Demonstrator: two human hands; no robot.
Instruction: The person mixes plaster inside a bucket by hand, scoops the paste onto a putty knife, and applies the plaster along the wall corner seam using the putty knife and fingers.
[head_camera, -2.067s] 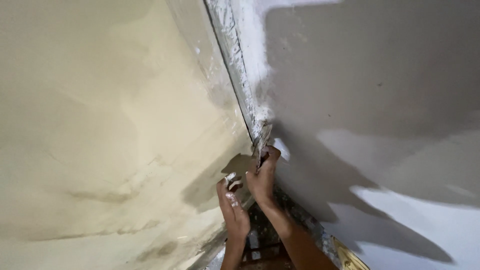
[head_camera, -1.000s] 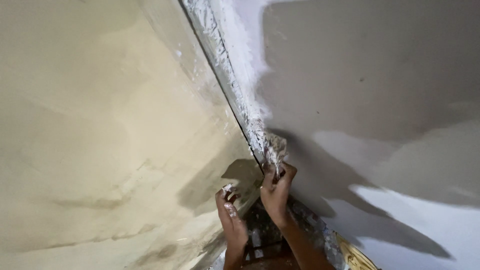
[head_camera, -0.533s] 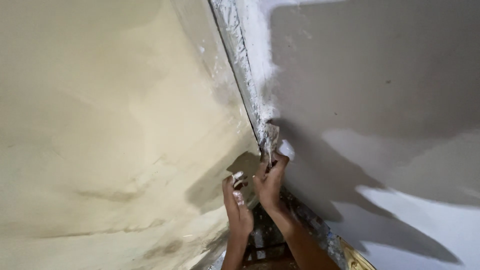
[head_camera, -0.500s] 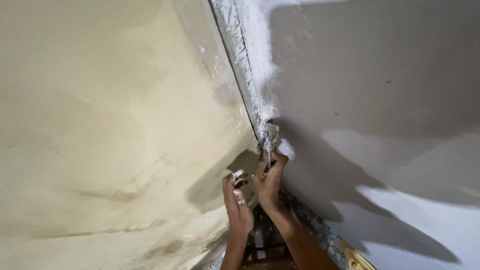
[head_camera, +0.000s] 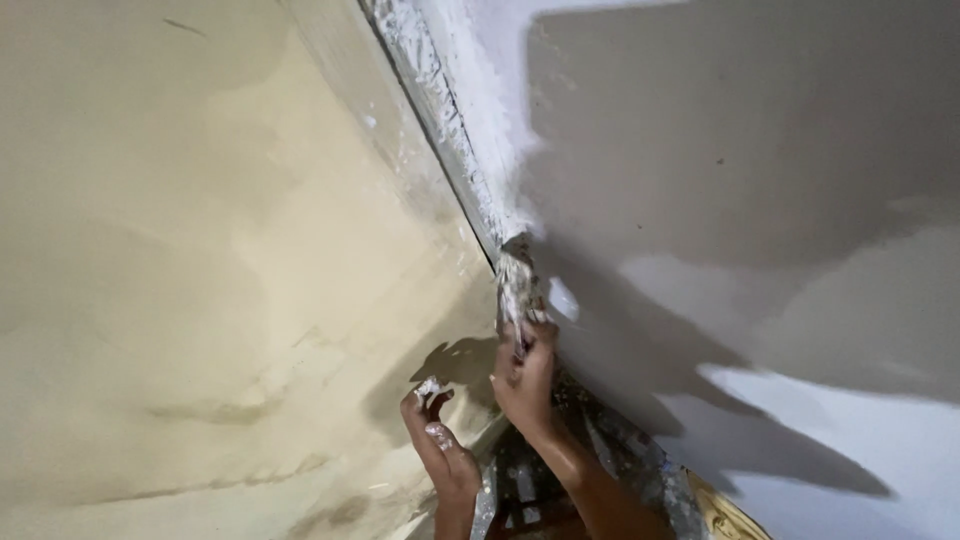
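A: Where is the right hand (head_camera: 522, 372)?

B: Just below the corner seam (head_camera: 440, 110), the line where the beige wall (head_camera: 180, 260) meets the white wall (head_camera: 760, 150). Its fingers are curled tight around the handle of a putty knife (head_camera: 516, 285).

A: And the knife itself?

B: Its blade is caked with white plaster and points up along the seam, the tip touching the seam's lower end. Above the tip the seam carries rough white plaster.

A: The left hand (head_camera: 440, 450)?

B: Lower than the seam, on its beige side, just beside the right hand but apart from it. The fingertips are pressed together, pinching 1 small lump of plaster (head_camera: 430, 386).

A: Anything else?

B: Both hands cast shadows on the walls either side of the seam
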